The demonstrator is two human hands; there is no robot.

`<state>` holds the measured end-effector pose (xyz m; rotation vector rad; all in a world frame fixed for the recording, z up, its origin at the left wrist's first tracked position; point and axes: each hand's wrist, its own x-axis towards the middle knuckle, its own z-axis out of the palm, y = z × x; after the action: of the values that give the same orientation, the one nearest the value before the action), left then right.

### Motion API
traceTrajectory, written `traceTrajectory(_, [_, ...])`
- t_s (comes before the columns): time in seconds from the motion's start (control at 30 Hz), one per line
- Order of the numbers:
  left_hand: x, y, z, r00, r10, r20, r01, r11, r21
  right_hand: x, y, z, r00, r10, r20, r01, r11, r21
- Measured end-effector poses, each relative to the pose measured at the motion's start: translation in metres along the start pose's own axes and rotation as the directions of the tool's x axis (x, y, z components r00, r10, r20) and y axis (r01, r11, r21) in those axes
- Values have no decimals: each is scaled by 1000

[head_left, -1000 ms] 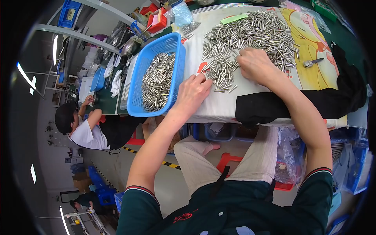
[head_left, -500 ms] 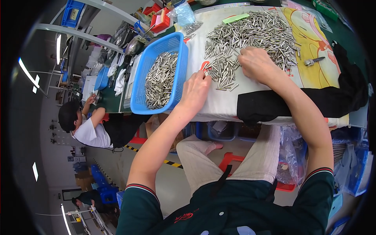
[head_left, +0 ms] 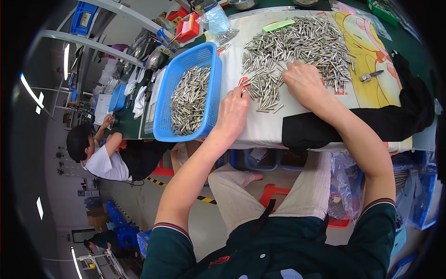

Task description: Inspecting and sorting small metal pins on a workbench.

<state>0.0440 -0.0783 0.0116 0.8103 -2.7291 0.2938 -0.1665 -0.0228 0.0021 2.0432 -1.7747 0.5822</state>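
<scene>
Patterned cloth point(head_left: 265, 130) covers much of the table point(head_left: 408, 41), bearing a broad pile of short metal pins point(head_left: 302, 42) with a smaller cluster point(head_left: 265, 88) at its near left. Left hand point(head_left: 233, 111) sits at the cluster's left side, fingers curled; right hand point(head_left: 304, 83) sits at the pile's near edge, fingers bent. Fingertips are too small or hidden: cannot tell how far either grip is closed or whether it holds a pin. Left of the left hand stands a blue perforated basket point(head_left: 214, 83), partly filled with similar pins point(head_left: 190, 100). Black fabric point(head_left: 306, 130) lies beneath the right forearm; a small bladed tool point(head_left: 370, 76) lies right of the pile.
</scene>
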Motion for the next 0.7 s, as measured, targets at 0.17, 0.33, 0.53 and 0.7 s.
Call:
traceTrajectory(0.17, [1, 3, -11, 991, -40, -130, 11, 977, -211, 0, 12, -1, 995, 95, -30, -86, 971, 224])
traceTrajectory(0.33, [44, 21, -19, 927, -297, -230, 0, 612, -791, 13, 7, -4, 948, 252, -193, -34, 685, 728])
traceTrajectory(0.53, [98, 30, 21, 880, -439, -180, -102, 197, -975, 15, 8, 1, 864, 431, -261, -45, 582, 812])
traceTrajectory(0.7, [95, 35, 28, 896, -401, -189, -147, 133, -980, 19, 10, -1, 810, 504, -299, -66, 585, 808])
